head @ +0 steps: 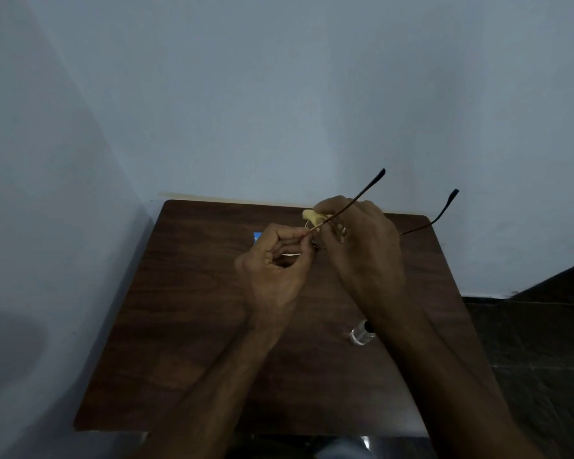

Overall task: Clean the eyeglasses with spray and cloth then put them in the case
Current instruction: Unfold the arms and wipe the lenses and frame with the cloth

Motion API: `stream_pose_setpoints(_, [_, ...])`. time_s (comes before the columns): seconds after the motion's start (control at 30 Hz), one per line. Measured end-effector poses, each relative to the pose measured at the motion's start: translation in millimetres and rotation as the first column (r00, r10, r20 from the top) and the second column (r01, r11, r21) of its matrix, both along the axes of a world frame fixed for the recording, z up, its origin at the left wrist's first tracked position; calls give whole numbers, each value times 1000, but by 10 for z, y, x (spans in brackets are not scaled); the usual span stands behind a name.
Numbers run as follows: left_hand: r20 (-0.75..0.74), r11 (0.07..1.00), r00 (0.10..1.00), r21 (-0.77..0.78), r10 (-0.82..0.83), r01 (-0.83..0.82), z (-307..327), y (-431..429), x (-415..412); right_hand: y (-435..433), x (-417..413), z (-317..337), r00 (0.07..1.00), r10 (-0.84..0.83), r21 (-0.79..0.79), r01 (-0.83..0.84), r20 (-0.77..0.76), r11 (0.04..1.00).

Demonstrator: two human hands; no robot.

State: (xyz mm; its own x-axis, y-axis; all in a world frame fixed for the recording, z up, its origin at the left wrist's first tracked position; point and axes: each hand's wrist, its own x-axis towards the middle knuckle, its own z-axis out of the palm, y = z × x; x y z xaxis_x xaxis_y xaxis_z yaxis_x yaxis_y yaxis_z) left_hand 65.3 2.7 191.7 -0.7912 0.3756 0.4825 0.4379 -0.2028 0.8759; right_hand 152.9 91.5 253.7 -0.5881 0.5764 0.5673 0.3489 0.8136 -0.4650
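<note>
Thin metal-framed eyeglasses (362, 193) with dark temple tips are held above the far half of the dark wooden table (193, 326), both temples pointing up and away to the right. My left hand (274, 263) pinches the frame at the near hinge. My right hand (358, 240) presses a small yellow cloth (312, 217) against a lens; most of the lenses are hidden behind its fingers. A small clear spray bottle (362, 334) with a dark cap stands on the table, just left of my right forearm. The case is hidden or out of view.
A small blue object (256, 237) lies on the table behind my left hand, mostly hidden. The table stands in a corner, with pale walls at the left and the back. Dark floor tiles (544, 359) lie to the right.
</note>
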Motion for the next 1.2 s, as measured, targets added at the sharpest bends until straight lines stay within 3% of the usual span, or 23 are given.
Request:
stream_pose_setpoints(0.13, [34, 1000, 999, 0, -16, 16, 2, 33, 32, -44, -8, 9, 999, -44, -71, 45, 16, 996])
stream_pose_setpoints(0.27, [55, 1000, 998, -3, -7, 7, -27, -8, 18, -199, 84, -55, 997, -13, -195, -3, -80, 981])
stream_pose_setpoints(0.47, [62, 1000, 998, 8, -19, 19, -51, 18, 118, -137, 106, -75, 994, -105, 35, 104, 36, 994])
stream_pose_setpoints(0.63, [14, 1000, 1000, 18, 19, -19, 2, -3, 124, -183, 138, -81, 995, -18, -235, -6, -100, 972])
stream_pose_setpoints(0.8, [-27, 999, 999, 5, 42, -42, -51, -4, 159, -140, 169, -120, 995, -83, -15, 84, 49, 996])
stream_pose_setpoints(1.03, [-80, 997, 994, -23, 71, -73, -72, -17, 181, -162, 213, -46, 998, -49, -207, 54, 29, 977])
stream_pose_setpoints(1.2, [-91, 999, 995, -19, 36, -38, -69, -9, 225, -133, 244, -12, 983, -174, 13, 174, 59, 985])
